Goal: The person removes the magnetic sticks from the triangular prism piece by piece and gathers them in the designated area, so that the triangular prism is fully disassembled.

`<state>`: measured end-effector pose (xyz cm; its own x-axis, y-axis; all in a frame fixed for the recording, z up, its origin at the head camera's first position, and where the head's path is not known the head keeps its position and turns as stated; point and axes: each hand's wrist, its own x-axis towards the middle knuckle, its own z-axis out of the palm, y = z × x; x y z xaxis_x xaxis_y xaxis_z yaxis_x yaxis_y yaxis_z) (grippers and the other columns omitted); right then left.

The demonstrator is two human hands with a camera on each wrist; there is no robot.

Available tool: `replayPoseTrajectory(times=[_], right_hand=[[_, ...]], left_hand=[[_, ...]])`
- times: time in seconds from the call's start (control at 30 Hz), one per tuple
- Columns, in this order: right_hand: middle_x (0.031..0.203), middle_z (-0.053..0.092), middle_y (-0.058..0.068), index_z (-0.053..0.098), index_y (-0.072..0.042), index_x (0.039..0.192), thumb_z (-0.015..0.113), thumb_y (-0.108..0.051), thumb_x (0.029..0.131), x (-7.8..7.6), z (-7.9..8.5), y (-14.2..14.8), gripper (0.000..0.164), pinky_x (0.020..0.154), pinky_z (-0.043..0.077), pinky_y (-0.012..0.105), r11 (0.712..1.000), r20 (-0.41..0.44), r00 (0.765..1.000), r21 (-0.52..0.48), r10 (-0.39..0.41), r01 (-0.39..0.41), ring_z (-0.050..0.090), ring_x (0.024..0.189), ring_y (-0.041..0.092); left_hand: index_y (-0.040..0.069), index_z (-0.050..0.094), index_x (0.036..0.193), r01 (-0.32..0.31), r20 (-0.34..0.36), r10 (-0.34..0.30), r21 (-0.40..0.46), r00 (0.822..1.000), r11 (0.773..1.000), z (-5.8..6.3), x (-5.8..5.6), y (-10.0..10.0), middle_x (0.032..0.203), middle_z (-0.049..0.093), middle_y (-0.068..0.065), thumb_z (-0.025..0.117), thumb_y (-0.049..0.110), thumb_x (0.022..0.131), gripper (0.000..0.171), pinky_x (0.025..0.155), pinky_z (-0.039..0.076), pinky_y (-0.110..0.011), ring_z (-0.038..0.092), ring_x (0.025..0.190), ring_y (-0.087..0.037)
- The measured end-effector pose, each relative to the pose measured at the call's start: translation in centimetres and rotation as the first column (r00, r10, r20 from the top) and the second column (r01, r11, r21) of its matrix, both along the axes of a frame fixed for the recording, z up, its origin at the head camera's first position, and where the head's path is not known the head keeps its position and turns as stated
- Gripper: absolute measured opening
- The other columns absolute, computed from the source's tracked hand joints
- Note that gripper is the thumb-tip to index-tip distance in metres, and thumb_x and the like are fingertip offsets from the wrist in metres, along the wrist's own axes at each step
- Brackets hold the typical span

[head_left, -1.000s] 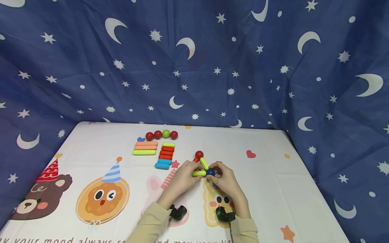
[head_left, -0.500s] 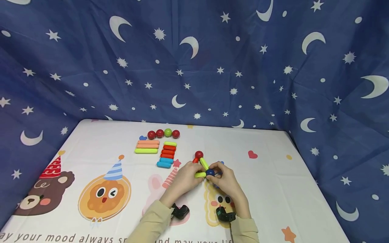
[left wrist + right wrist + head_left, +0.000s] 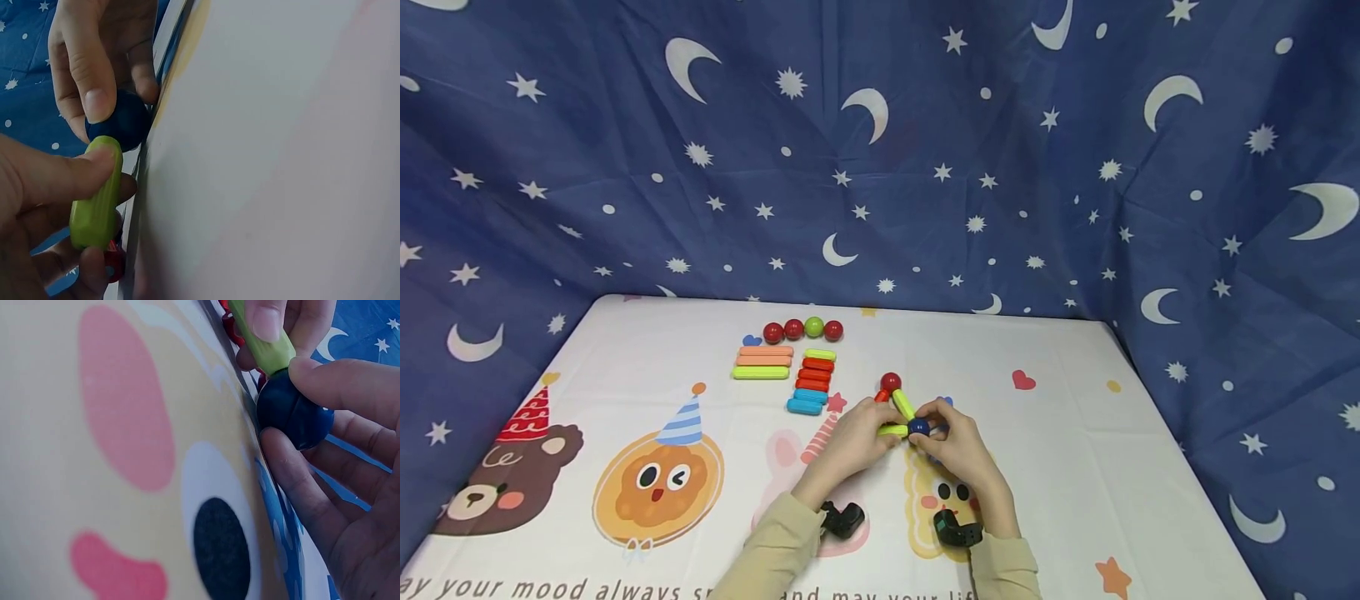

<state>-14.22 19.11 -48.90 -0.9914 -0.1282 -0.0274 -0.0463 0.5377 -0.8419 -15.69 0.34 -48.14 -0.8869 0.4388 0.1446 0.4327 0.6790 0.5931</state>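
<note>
My left hand point(image 3: 853, 435) pinches a yellow-green rod point(image 3: 97, 200) between thumb and fingers. One end of that rod meets a dark blue ball point(image 3: 295, 411), which my right hand point(image 3: 958, 442) grips with thumb and fingertips. From the blue ball a second yellow-green rod point(image 3: 903, 404) runs up to a red ball point(image 3: 891, 382). A red rod point(image 3: 882, 396) also leads off the red ball, its lower part hidden behind my left hand. Both hands are low over the white tablecloth, close together.
Farther left lie a row of red balls point(image 3: 793, 330) with one green ball point(image 3: 814, 327), long orange rods point(image 3: 766, 352) with a yellow-green one point(image 3: 761, 372), and a column of short red rods point(image 3: 814, 375) and blue rods point(image 3: 805, 407). A star-patterned blue curtain point(image 3: 880, 167) stands behind the table.
The head view has shifted slightly. Both hands keep their grip on the rod and the blue ball, with only a small change in the rod's angle.
</note>
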Motion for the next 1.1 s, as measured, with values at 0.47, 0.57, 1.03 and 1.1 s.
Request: replayPoseTrajectory(times=[0.47, 0.57, 1.03, 1.1], right_hand=[[0.097, 0.065, 0.006, 0.062, -0.016, 0.107, 0.076, -0.010, 0.081, -0.2, -0.1, 0.2, 0.030, 0.064, 0.048, 0.018, 1.000, 0.028, 0.999, 0.001, -0.023, 0.023, 0.055, 0.076, 0.013], [0.096, 0.064, 0.006, 0.062, -0.016, 0.107, 0.076, -0.010, 0.080, -0.3, 0.0, 0.1, 0.031, 0.064, 0.048, 0.018, 1.000, 0.034, 0.999, -0.002, -0.027, 0.028, 0.055, 0.075, 0.014], [0.098, 0.064, 0.006, 0.062, -0.016, 0.108, 0.076, -0.010, 0.080, -0.2, -0.1, -0.1, 0.032, 0.062, 0.047, 0.019, 0.999, 0.045, 0.998, 0.000, -0.037, 0.037, 0.053, 0.076, 0.015], [0.098, 0.063, 0.006, 0.062, -0.016, 0.108, 0.076, -0.010, 0.080, -0.1, -0.1, -0.1, 0.032, 0.063, 0.047, 0.019, 0.999, 0.049, 0.998, 0.000, -0.041, 0.041, 0.053, 0.076, 0.015]], left_hand=[[0.016, 0.070, 0.091, 0.065, 0.141, -0.084, 0.133, 0.986, 0.989, 1.1, 0.8, -2.1, 0.086, 0.066, 0.005, 0.075, 0.017, 0.081, 0.011, 0.074, 0.046, -0.027, 0.055, 0.079, -0.010], [0.018, 0.068, 0.090, 0.040, 0.131, -0.056, 0.122, 0.990, 0.992, 1.4, 1.2, -3.3, 0.083, 0.062, 0.008, 0.076, 0.020, 0.082, 0.011, 0.070, 0.045, -0.023, 0.051, 0.075, -0.008], [0.024, 0.069, 0.091, -0.161, 0.004, 0.161, 0.000, 0.987, 0.987, 1.6, 1.5, -9.8, 0.086, 0.061, 0.011, 0.080, 0.030, 0.077, 0.018, 0.073, 0.045, -0.030, 0.051, 0.080, -0.010], [0.024, 0.070, 0.091, -0.164, 0.001, 0.164, -0.012, 0.987, 0.986, 1.6, 1.3, -10.5, 0.085, 0.062, 0.011, 0.079, 0.030, 0.077, 0.018, 0.072, 0.044, -0.029, 0.051, 0.078, -0.009]])
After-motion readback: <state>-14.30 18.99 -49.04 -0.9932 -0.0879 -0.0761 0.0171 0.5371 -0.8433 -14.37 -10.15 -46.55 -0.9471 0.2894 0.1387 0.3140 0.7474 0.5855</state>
